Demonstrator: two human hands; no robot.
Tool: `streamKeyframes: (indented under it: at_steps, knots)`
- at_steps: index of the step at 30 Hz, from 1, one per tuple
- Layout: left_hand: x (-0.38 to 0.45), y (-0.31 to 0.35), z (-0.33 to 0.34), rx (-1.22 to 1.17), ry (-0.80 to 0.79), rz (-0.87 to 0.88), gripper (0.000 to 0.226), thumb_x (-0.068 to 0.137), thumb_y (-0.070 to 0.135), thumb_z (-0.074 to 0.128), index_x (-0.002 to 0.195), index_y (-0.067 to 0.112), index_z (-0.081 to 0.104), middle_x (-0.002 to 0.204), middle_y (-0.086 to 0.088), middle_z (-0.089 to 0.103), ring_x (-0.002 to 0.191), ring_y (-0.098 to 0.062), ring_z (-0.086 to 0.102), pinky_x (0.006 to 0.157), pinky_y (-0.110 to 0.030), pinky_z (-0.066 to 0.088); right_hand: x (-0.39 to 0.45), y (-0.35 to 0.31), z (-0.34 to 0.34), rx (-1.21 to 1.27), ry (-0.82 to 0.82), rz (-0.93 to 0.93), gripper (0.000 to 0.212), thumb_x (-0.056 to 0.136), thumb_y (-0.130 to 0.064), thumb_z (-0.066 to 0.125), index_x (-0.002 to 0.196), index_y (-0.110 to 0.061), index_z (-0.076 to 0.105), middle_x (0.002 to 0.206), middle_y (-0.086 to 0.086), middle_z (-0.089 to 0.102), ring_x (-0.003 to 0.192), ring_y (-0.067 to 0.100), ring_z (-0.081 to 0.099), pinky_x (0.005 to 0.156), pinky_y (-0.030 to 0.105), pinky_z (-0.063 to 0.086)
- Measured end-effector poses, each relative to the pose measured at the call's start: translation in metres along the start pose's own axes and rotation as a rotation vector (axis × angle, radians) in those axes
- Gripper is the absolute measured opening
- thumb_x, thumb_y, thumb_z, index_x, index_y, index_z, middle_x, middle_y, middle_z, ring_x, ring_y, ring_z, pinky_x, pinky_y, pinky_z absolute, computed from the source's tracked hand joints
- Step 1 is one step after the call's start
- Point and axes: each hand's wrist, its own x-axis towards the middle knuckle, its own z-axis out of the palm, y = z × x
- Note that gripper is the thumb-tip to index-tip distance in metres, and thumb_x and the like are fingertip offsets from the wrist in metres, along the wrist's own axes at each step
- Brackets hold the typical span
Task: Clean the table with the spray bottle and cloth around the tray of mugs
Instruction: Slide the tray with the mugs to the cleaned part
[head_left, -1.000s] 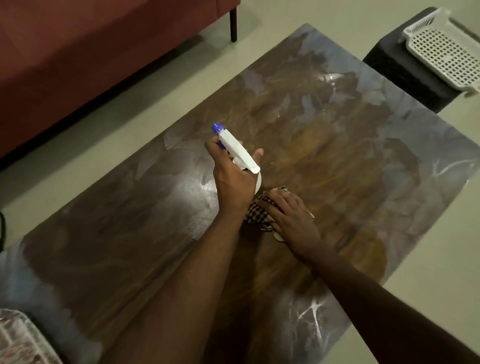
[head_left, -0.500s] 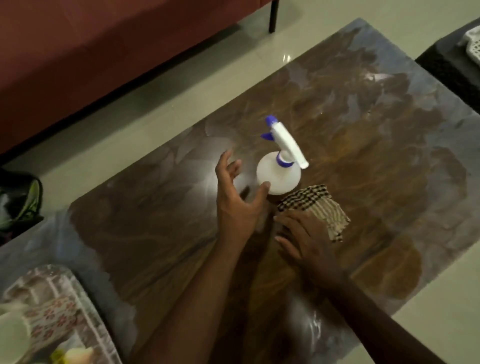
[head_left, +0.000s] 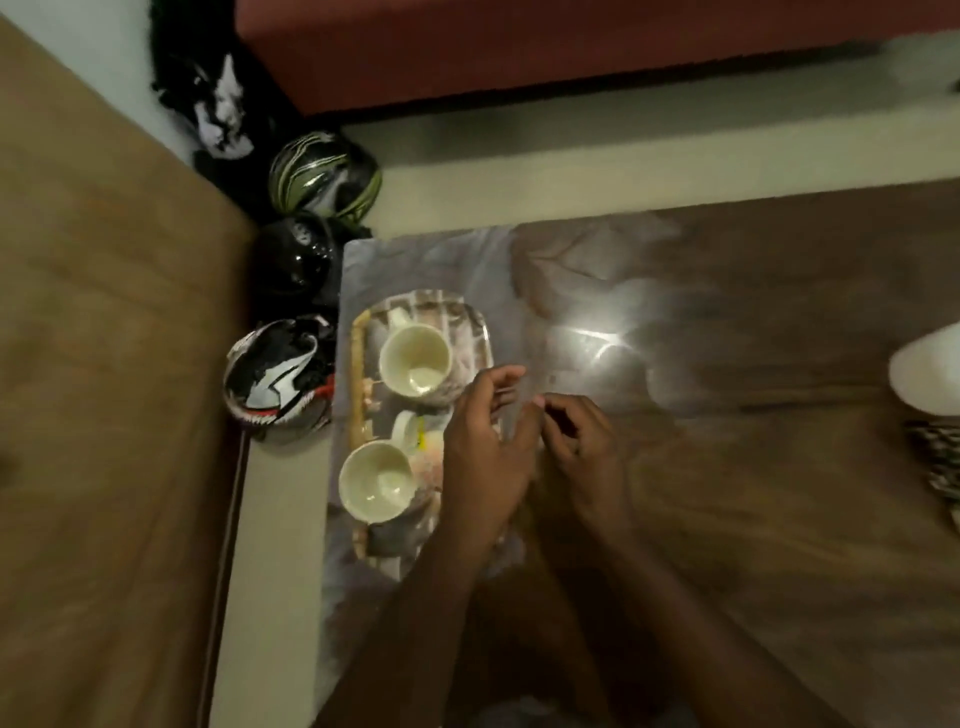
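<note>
- Step in hand, as I judge it: both hands have reached the tray (head_left: 470, 319) at the left end of the table (head_left: 779, 519), likely to shift it so the surface under and beside it can be wiped.
- The left hand (head_left: 480, 457) lies over the tray's right edge, fingers loosely spread and holding nothing that I can see; whether it touches the rim is hidden.
- The right hand (head_left: 576, 452) is just beside it over the bare tabletop, fingers curled in, with no object visible in it; whether it pinches the tray's edge I cannot tell.
- Next move calls for a firm hold on the tray rim with both hands and a level slide or lift, so the 2 mugs stay upright.
- The tray is a patterned rectangle with a pale yellow bar along its left side. The far mug (head_left: 414, 359) and the near mug (head_left: 376, 483) are cream, empty and upright.
- The spray bottle (head_left: 927, 371) shows as a white shape at the right edge, with the checked cloth (head_left: 937, 457) just below it, both well apart from the hands.
</note>
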Motion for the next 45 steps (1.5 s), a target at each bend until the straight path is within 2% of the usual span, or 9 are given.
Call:
streamKeyframes:
  at_steps: [5, 8, 10, 12, 18, 31, 35, 39, 45]
  knots:
    - [-0.003, -0.022, -0.098, -0.015, 0.175, -0.073, 0.017, 0.089, 0.025, 0.066, 0.105, 0.029, 0.066, 0.102, 0.013, 0.071, 0.097, 0.0, 0.065, 0.083, -0.019, 0.051, -0.01, -0.008, 0.054, -0.044, -0.003, 0.139, 0.01, 0.09, -0.02, 0.059, 0.098, -0.026, 0.064, 0.092, -0.013, 0.059, 0.087, 0.009, 0.059, 0.079, 0.029, 0.049]
    - [0.019, -0.071, -0.146, 0.123, 0.283, -0.118, 0.016, 0.09, 0.021, 0.064, 0.105, 0.025, 0.066, 0.103, 0.004, 0.07, 0.096, -0.013, 0.065, 0.084, -0.028, 0.051, -0.013, 0.002, 0.072, -0.222, -0.06, 0.187, 0.021, 0.094, -0.029, 0.054, 0.108, -0.016, 0.061, 0.105, 0.0, 0.059, 0.097, 0.018, 0.057, 0.088, 0.033, 0.045]
    - [0.037, -0.106, -0.163, 0.245, 0.217, -0.239, 0.021, 0.09, 0.021, 0.063, 0.11, 0.017, 0.064, 0.109, -0.004, 0.069, 0.102, -0.022, 0.064, 0.085, -0.032, 0.048, -0.015, 0.01, 0.079, -0.304, -0.073, 0.233, 0.04, 0.092, -0.05, 0.044, 0.109, -0.017, 0.059, 0.107, 0.005, 0.06, 0.099, 0.023, 0.057, 0.09, 0.036, 0.044]
    - [0.049, -0.13, -0.167, 0.324, 0.093, -0.358, 0.025, 0.09, 0.024, 0.061, 0.112, 0.013, 0.061, 0.111, -0.009, 0.068, 0.104, -0.028, 0.063, 0.085, -0.033, 0.047, -0.016, 0.015, 0.087, -0.348, -0.03, 0.245, 0.028, 0.091, -0.042, 0.046, 0.103, -0.02, 0.058, 0.097, 0.004, 0.06, 0.091, 0.025, 0.058, 0.081, 0.032, 0.043]
    - [0.052, -0.152, -0.151, 0.53, -0.138, -0.255, 0.028, 0.095, 0.039, 0.051, 0.108, 0.014, 0.052, 0.099, -0.011, 0.069, 0.094, -0.033, 0.064, 0.074, -0.039, 0.049, -0.012, 0.012, 0.1, -0.4, -0.01, 0.306, 0.013, 0.096, -0.022, 0.048, 0.105, -0.015, 0.054, 0.087, -0.003, 0.052, 0.079, 0.016, 0.049, 0.062, 0.024, 0.024]
    - [0.056, -0.17, -0.122, 0.69, -0.006, -0.164, 0.035, 0.102, 0.038, 0.036, 0.11, 0.005, 0.044, 0.102, -0.025, 0.066, 0.092, -0.046, 0.062, 0.066, -0.04, 0.034, -0.001, 0.031, 0.101, -0.5, 0.007, 0.247, 0.017, 0.094, -0.023, 0.052, 0.086, -0.008, 0.05, 0.071, 0.01, 0.056, 0.067, 0.029, 0.056, 0.057, 0.032, 0.034]
    - [0.056, -0.163, -0.119, 0.641, 0.027, -0.122, 0.035, 0.102, 0.037, 0.038, 0.107, 0.003, 0.045, 0.1, -0.028, 0.065, 0.091, -0.048, 0.061, 0.068, -0.044, 0.041, 0.0, 0.029, 0.092, -0.462, -0.012, 0.254, 0.016, 0.094, -0.027, 0.051, 0.085, -0.013, 0.048, 0.069, -0.001, 0.051, 0.063, 0.02, 0.052, 0.055, 0.026, 0.032]
    - [0.052, -0.141, -0.096, 0.601, 0.037, -0.036, 0.04, 0.102, 0.039, 0.034, 0.108, 0.001, 0.047, 0.093, -0.026, 0.067, 0.085, -0.045, 0.064, 0.067, -0.045, 0.046, -0.001, 0.023, 0.053, -0.367, 0.008, 0.214, 0.012, 0.095, -0.018, 0.05, 0.085, -0.013, 0.046, 0.064, -0.014, 0.044, 0.056, 0.002, 0.042, 0.046, 0.006, 0.032]
    - [0.041, -0.092, -0.005, 0.552, -0.049, 0.005, 0.033, 0.102, 0.032, 0.04, 0.104, 0.0, 0.049, 0.095, -0.029, 0.066, 0.088, -0.047, 0.063, 0.07, -0.047, 0.046, 0.002, 0.051, -0.052, -0.388, 0.076, 0.227, 0.012, 0.095, -0.02, 0.052, 0.089, -0.01, 0.051, 0.064, -0.017, 0.044, 0.058, -0.005, 0.04, 0.049, 0.004, 0.032]
